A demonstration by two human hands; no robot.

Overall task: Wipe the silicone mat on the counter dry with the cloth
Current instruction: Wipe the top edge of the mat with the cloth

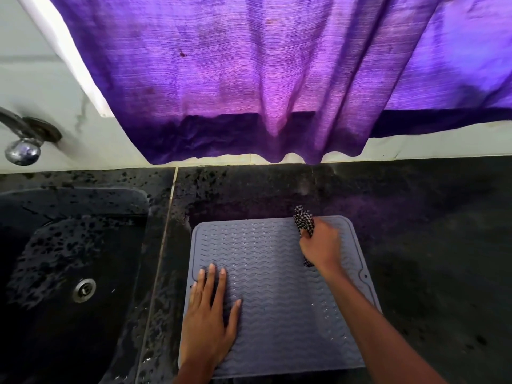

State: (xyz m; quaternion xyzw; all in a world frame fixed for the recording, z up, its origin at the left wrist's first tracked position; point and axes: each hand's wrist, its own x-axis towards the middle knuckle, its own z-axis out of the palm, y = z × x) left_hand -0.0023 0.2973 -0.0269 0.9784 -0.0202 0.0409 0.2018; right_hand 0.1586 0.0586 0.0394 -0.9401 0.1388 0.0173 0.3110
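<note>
A grey silicone mat (266, 261) with wavy ridges lies flat on the black counter, just right of the sink. My left hand (209, 317) rests flat on the mat's near left part, fingers straight and spread. My right hand (321, 245) grips a bunched black-and-white checked cloth (303, 220) and holds it against the mat's far right corner. Most of the cloth is hidden inside my fist; one end sticks out past the mat's far edge. A few water drops glisten on the mat's near right part.
A black sink (69, 259) with a metal drain (84, 290) sits to the left, under a chrome tap (23, 145). A purple curtain (249, 79) hangs over the counter's back edge. Black counter (429, 245) stretches to the right of the mat.
</note>
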